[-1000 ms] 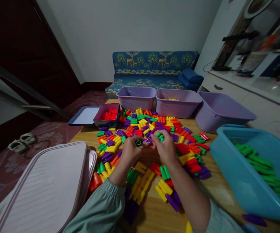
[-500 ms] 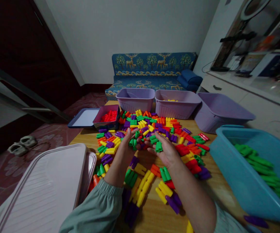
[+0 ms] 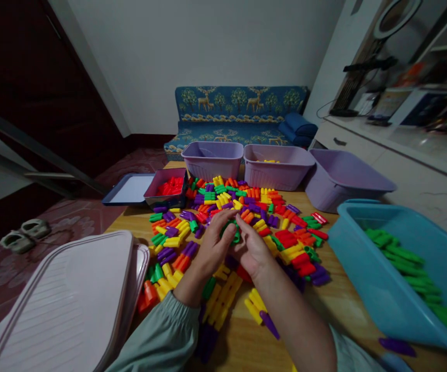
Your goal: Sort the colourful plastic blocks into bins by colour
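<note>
My left hand (image 3: 218,238) and my right hand (image 3: 251,249) are cupped together over the middle of the table. Green plastic building pieces (image 3: 236,235) show between the palms; most of them are hidden by the fingers. Below and around the hands lies a loose spread of bullet-shaped building pieces in yellow, purple, red, orange and green. A long joined strip of yellow pieces (image 3: 223,298) lies under my left wrist. Near my right forearm is a small yellow and purple cluster (image 3: 255,306).
A blue bin (image 3: 394,315) with green pieces stands at right. Three purple bins (image 3: 213,164) line the back, the middle one holding some yellow pieces. A box (image 3: 155,202) of red pieces sits back left. Pale lids (image 3: 64,299) lie at front left.
My hands have come together and closed around the green pieces, which showed in both open palms before. The view has shifted slightly.
</note>
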The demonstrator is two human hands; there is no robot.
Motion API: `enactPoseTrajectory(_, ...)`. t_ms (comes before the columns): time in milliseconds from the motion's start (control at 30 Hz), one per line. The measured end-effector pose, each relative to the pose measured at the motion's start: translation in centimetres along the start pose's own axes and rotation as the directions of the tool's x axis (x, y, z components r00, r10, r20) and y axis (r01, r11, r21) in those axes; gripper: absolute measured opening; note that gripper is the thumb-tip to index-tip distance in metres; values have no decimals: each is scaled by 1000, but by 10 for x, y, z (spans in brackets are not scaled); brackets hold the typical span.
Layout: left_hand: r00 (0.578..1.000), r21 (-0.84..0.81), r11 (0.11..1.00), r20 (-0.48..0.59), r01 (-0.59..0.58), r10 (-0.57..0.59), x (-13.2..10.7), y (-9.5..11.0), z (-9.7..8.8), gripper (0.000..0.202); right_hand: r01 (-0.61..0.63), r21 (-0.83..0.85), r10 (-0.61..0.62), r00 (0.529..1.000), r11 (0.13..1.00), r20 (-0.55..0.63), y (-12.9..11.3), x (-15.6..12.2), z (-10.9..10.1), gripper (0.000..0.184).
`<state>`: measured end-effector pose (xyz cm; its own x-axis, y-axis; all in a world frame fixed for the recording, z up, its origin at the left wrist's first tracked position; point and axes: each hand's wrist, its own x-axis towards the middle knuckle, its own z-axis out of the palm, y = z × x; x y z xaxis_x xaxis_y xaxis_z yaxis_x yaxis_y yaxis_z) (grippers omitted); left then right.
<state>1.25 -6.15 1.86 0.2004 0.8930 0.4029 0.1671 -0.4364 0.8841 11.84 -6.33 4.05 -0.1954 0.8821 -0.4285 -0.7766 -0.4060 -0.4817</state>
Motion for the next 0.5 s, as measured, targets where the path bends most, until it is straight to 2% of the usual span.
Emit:
enactPoseTrajectory(133, 995, 170, 984, 92, -61, 46, 2, -6, 0, 52, 59, 55, -55, 996, 997, -64, 2, 3, 0, 10)
enactPoseTrajectory(233, 995, 260, 964, 103, -47, 21, 2, -16, -1, 53, 146, 111, -132, 984, 983, -124, 1, 8, -1, 8)
enactPoseTrajectory(367, 997, 258, 966, 65, 23, -41, 1, -24, -3, 44, 199, 138, -171, 967, 970, -187, -3, 14, -6, 14)
enactPoseTrajectory(500, 996, 268, 963, 93, -18, -7, 2, -25, -5, 38, 168, 134, -139, 969, 977, -204, -7, 16, -12, 16)
